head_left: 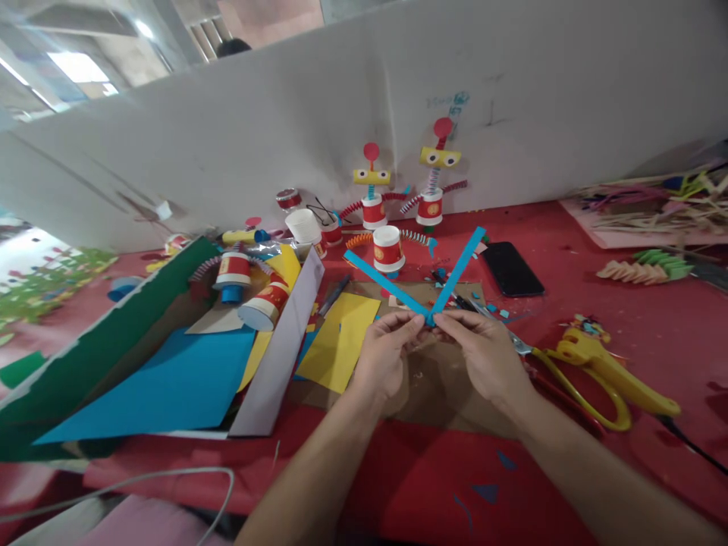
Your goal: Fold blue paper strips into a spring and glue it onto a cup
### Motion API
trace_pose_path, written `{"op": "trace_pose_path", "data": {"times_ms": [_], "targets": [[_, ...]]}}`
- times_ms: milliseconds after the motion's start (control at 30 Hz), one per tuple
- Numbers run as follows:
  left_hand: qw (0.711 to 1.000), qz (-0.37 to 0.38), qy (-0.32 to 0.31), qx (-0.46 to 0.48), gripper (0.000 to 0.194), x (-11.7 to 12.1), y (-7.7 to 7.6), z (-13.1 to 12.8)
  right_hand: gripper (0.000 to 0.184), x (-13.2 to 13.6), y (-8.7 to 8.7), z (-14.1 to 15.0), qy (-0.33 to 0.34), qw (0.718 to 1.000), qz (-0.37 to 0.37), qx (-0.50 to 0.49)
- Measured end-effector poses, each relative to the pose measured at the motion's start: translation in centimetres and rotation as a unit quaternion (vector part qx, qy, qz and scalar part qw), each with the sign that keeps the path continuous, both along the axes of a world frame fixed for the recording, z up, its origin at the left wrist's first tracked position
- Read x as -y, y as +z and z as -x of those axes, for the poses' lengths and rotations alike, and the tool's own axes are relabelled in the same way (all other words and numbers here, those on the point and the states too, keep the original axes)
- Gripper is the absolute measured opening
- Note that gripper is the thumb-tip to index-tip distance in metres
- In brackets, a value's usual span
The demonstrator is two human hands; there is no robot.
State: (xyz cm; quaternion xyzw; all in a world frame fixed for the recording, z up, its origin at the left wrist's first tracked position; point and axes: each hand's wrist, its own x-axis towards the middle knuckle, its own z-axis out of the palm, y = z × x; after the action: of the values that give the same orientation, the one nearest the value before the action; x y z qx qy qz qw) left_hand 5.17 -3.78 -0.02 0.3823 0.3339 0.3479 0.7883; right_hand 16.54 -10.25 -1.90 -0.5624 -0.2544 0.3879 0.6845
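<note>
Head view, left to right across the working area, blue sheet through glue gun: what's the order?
Blue sheet → pale box side → yellow sheet → left hand → pinched point of the blue paper V → right hand → yellow glue gun.

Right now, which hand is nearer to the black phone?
The right hand, just in front of the black phone; the left hand is farther away, to the left.

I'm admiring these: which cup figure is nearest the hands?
The cup figure with one orange arm; the two figures with eyes stand farther back, and another is in the box.
</note>
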Motion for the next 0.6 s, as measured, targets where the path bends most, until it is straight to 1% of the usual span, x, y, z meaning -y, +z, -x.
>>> {"op": "trace_pose_path", "data": {"times_ms": [67,167,233,367,433,500,600], "targets": [[1.000,0.014,0.002,0.006,0.017,0.1,0.0,-0.1,0.015,-0.2,0.0,0.1,-0.010,0.998,-0.004,-0.060],[1.000,0.004,0.004,-0.003,0.017,0.2,0.0,-0.2,0.017,-0.2,0.3,0.2,-0.014,0.995,0.000,-0.097],[1.000,-0.003,0.006,-0.012,0.017,0.1,0.0,-0.1,0.019,-0.2,0.6,0.1,0.001,0.994,0.008,-0.112],[1.000,-0.012,0.003,-0.024,0.016,0.1,0.3,0.0,0.022,-0.1,0.9,-0.1,0.051,0.989,0.026,-0.134],[1.000,-0.015,0.000,-0.023,0.018,0.1,0.5,0.0,0.022,-0.1,1.0,-0.3,0.062,0.992,0.027,-0.111],[0.999,-0.020,-0.007,-0.024,0.020,0.0,0.5,0.1,0.023,0.0,1.0,-0.6,0.064,0.996,0.027,-0.055],[0.998,-0.037,-0.036,-0.035,0.021,-0.2,0.4,0.3,0.023,0.1,0.7,-0.9,0.067,0.997,0.026,0.035]]}}
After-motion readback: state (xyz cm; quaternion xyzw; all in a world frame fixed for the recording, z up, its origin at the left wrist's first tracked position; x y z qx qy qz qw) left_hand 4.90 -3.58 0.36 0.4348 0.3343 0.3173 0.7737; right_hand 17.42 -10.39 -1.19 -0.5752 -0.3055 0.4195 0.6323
